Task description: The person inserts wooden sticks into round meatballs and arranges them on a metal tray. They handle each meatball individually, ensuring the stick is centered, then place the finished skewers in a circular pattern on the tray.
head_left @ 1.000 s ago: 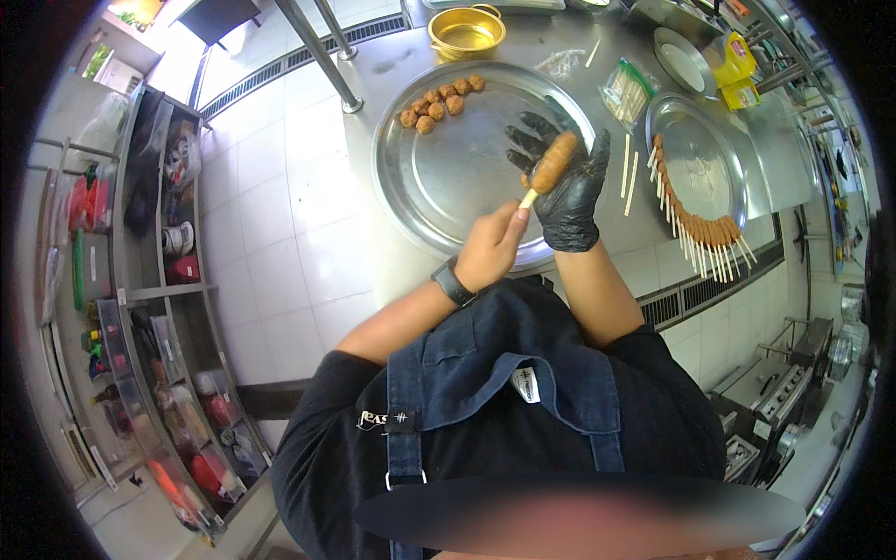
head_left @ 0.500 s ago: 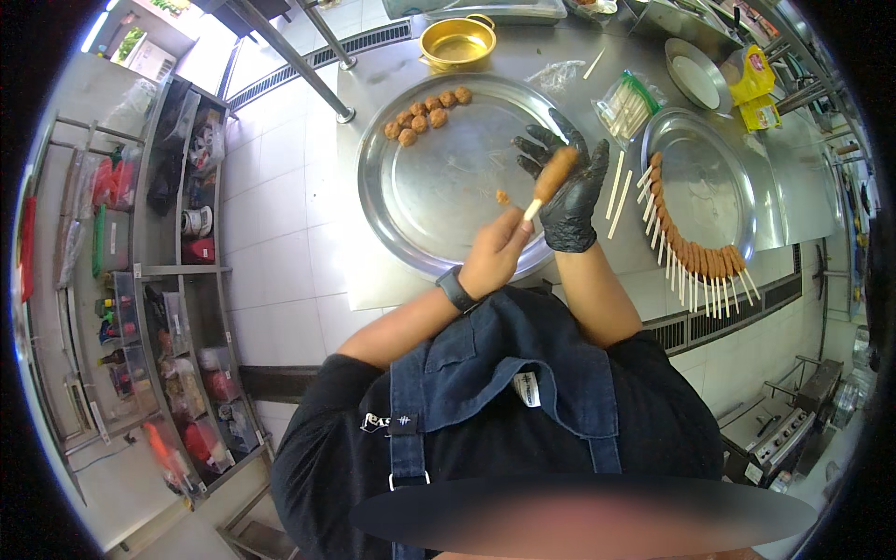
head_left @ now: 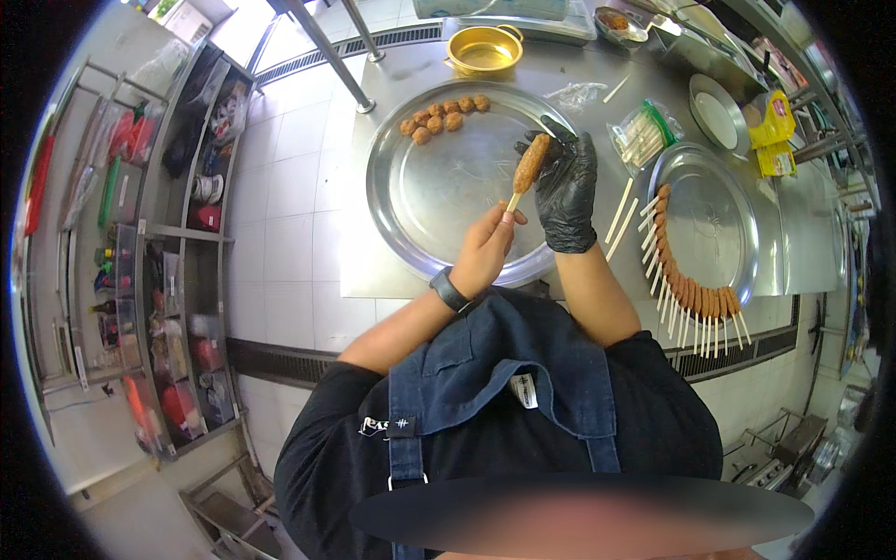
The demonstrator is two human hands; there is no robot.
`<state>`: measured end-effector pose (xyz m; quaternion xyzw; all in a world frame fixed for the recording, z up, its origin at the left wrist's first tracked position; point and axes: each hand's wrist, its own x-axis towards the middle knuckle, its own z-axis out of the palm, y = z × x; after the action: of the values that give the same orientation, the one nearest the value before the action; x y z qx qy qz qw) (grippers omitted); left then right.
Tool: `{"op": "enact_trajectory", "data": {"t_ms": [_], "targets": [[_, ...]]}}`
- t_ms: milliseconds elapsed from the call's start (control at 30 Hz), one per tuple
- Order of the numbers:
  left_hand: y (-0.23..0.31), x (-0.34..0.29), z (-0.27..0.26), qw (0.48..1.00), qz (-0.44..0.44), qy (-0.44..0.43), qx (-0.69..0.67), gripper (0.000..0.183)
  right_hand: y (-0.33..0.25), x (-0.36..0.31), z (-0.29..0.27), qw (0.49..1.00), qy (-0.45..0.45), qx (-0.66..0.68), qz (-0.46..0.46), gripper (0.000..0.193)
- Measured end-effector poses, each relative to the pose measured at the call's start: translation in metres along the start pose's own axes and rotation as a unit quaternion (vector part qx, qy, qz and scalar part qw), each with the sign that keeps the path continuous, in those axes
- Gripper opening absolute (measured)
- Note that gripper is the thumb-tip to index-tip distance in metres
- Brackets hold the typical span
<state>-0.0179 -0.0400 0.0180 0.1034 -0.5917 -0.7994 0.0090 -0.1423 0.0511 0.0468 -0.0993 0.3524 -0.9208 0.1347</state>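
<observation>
My bare left hand (head_left: 485,245), with a dark watch on its wrist, grips the wooden stick of a meat skewer (head_left: 530,166). Brown minced meat is moulded in a long shape round the stick's upper part, tilted slightly right. Beside the meat, my right hand (head_left: 567,191) in a black glove holds its fingers stretched out, palm toward the skewer; whether they touch is unclear. Both are over the right side of a large round metal tray (head_left: 439,210). Several meatballs (head_left: 435,119) lie at that tray's far left. Finished-looking skewers (head_left: 695,297) line the near edge of a second metal tray (head_left: 714,210).
Loose sticks (head_left: 620,213) lie between the trays, below a bag of sticks (head_left: 644,135). Farther back are a golden pot (head_left: 484,53), crumpled plastic (head_left: 575,95), a pale bowl (head_left: 719,110) and yellow packages (head_left: 773,135). Metal shelving (head_left: 185,231) stands at the left.
The skewer has moved left and turned more upright, along with my left hand. My right hand's fingers have drawn closer together. The whole view has shifted slightly.
</observation>
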Motion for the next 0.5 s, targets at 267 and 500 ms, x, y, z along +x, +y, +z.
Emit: {"op": "enact_trajectory", "data": {"t_ms": [267,500], "targets": [[0.005,-0.01,0.0,0.975,0.102,0.04,0.192,0.026,0.009,-0.006,-0.005,0.956,-0.207,0.165,0.126,0.045],[0.003,-0.015,-0.017,0.978,0.066,0.016,0.199,0.032,0.016,-0.01,0.013,0.982,-0.011,0.101,0.158,0.064]]}}
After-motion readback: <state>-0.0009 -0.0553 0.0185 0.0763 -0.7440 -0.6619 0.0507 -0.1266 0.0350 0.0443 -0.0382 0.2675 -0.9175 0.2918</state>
